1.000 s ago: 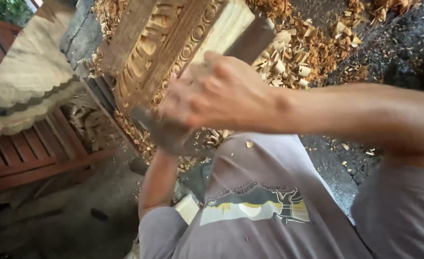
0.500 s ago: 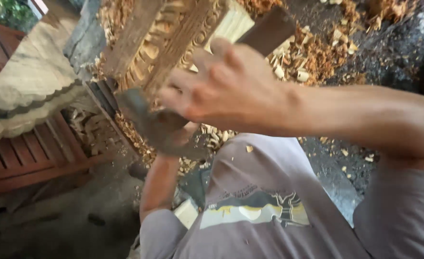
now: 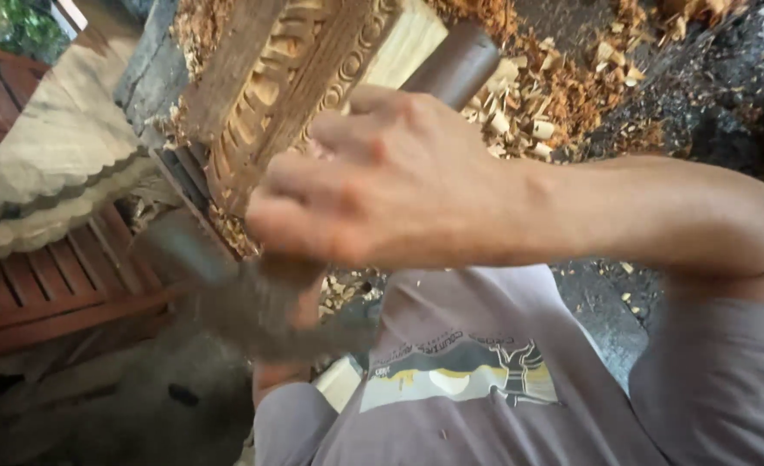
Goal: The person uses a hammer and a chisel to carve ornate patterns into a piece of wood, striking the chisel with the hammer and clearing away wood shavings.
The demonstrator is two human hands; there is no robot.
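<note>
Right hand (image 3: 399, 181) was closed around the dark wooden mallet (image 3: 451, 65), its blurred head (image 3: 252, 302) low beside the carved brown wooden panel (image 3: 287, 95). Left hand was hidden behind it; grip could not be told. Scroll border looked well advanced, with pale wood chips (image 3: 555, 103) heaped around; further carving seemingly remained.

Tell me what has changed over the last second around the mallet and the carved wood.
The right hand has swung across the view with the wooden mallet, whose blurred head now sits lower and left of the carved wood panel. The handle end pokes out above the fingers. The grip stayed closed; panel, wood chips and slatted bench keep their places. The left hand is mostly hidden.
</note>
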